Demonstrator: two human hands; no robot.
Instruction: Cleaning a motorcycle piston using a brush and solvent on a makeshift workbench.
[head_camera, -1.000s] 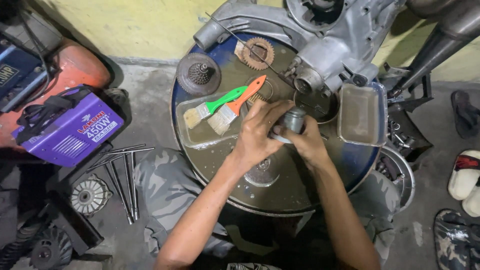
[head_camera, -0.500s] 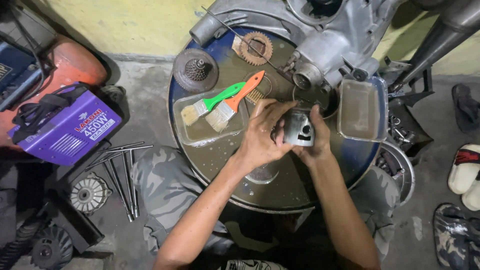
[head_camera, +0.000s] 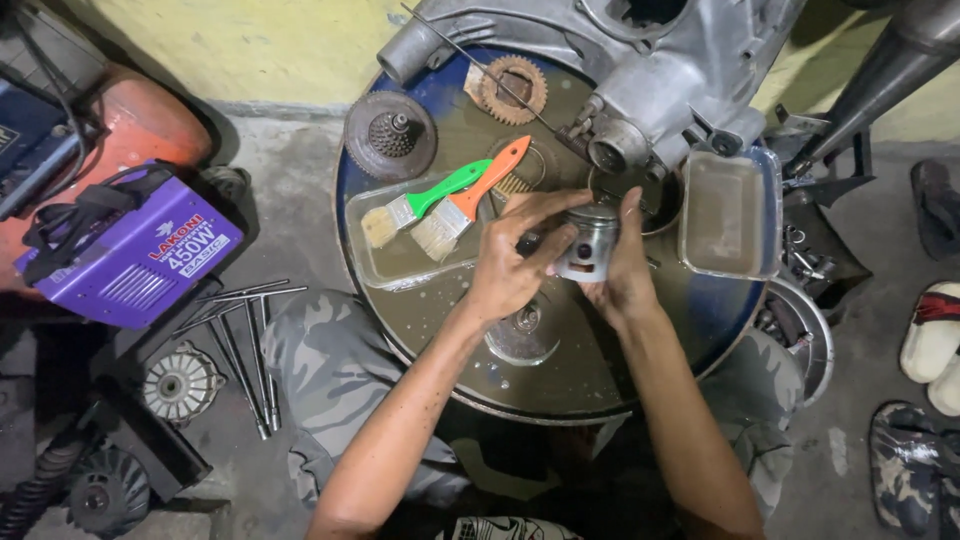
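Now holding a small metal piston (head_camera: 590, 243) between both hands, over the round drum top (head_camera: 700, 330).

Seen from the head camera: gripping it with the left hand (head_camera: 515, 262) from one side, fingers curled close, and cupping it with the right hand (head_camera: 625, 270) from the other — off the surface, near the grey engine casing (head_camera: 660, 90). Lying unused in the shallow tray (head_camera: 385, 265), two brushes, green-handled (head_camera: 420, 205) and orange-handled (head_camera: 470, 200). Looking still mid-handling — piston's far face hidden by the fingers, casing cut off at the top edge.

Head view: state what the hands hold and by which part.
Both hands hold a small metal piston over the drum top: the right hand grips its side wall, the left hand has fingertips on its top edge and near side.
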